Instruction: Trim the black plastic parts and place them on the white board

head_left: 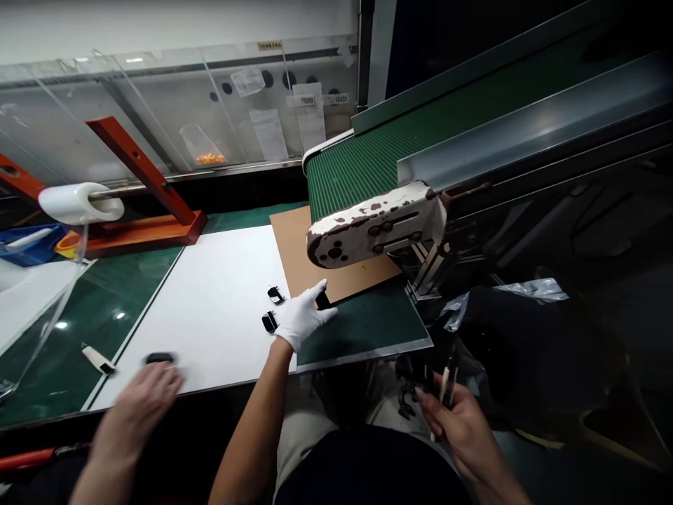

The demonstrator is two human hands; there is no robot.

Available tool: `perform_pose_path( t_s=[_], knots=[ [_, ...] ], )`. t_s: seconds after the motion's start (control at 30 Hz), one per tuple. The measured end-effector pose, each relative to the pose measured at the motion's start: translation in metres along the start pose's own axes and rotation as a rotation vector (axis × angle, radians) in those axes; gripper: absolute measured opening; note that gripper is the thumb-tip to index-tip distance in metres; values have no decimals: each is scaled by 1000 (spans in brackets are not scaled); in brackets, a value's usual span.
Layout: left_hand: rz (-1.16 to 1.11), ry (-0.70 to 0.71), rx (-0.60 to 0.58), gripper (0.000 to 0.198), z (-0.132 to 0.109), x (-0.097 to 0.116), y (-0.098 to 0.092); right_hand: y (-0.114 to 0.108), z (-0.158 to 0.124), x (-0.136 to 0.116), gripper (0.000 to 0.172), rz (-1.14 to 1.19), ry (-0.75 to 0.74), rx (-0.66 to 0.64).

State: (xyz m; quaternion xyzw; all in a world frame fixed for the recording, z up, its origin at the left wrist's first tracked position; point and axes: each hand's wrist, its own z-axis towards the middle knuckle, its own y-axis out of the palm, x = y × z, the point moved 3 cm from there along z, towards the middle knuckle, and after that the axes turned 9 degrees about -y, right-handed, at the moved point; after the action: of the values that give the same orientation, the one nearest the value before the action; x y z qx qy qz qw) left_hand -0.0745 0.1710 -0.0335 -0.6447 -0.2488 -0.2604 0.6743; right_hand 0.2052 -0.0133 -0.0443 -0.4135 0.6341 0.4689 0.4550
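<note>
My left hand [301, 317] wears a white glove and rests on the table's right part, fingers spread. A small black part [322, 301] lies between its forefinger and thumb at the edge of a brown cardboard sheet [299, 256]. Two more small black parts [274, 294] [270, 321] lie just left of it on a white sheet [210, 308]. My right hand [456, 419] is bare, low over my lap, its fingers curled round thin black clips and a pale stick [444, 382].
Another person's bare hand [141, 401], blurred, hovers at the table's front left beside a black part [159, 358]. A green conveyor [368, 161] with a chipped white end cap [373, 223] overhangs the right. An orange stand [150, 224] and a film roll [78, 202] stand at the back left. A black bag [526, 351] sits to my right.
</note>
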Motion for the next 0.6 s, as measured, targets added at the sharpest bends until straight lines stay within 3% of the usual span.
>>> perform_pose_path(
  t_s=[0.1,0.17,0.23,0.3,0.4,0.53,0.6],
  knots=[
    [53,-11,-144,30,50,24,53,0,3,8,39,12,8,22],
    [79,-34,-194,32,68,26,66,-1,5,13,41,23,16,27],
    [83,-56,-205,42,68,24,63,-3,6,17,42,30,29,23],
    [57,-65,-192,58,51,25,53,-4,8,17,43,33,38,15],
    [-30,-18,-219,75,-1,39,38,-2,11,15,45,24,56,-1],
    [-231,215,-477,107,-82,73,38,6,12,16,50,12,82,-78],
    [-380,333,-566,116,-109,88,41,11,11,18,52,5,89,-112]
  ],
)
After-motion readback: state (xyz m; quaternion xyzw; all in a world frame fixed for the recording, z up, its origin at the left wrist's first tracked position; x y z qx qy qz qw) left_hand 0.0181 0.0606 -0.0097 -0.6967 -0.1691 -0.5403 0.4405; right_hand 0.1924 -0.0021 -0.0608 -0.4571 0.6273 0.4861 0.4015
